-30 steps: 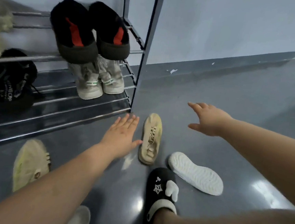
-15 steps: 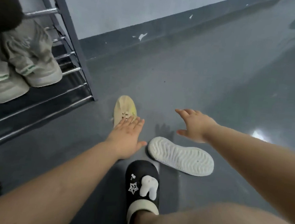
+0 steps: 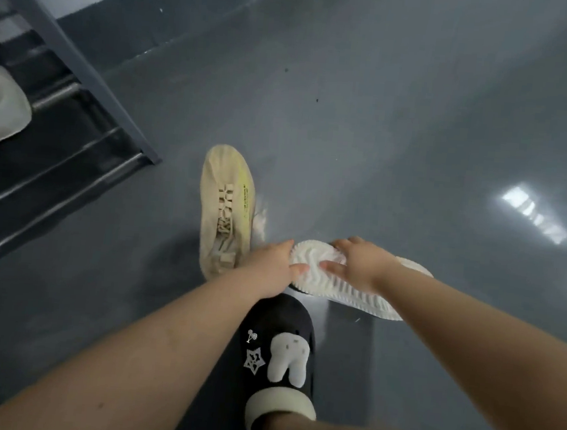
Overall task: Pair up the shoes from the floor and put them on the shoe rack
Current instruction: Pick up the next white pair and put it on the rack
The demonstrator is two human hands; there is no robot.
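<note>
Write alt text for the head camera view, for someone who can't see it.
Both hands, left hand and right hand, grasp an upturned white-soled shoe on the grey floor, beside a beige sneaker and near the shoe rack.

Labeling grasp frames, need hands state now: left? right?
Left hand: gripping the toe end of the overturned white shoe.
Right hand: gripping the same shoe, thumb on its sole.

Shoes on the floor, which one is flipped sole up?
The white shoe both hands grip; its ridged sole faces up, while the beige sneaker beside it sits upright, laces showing.
</note>
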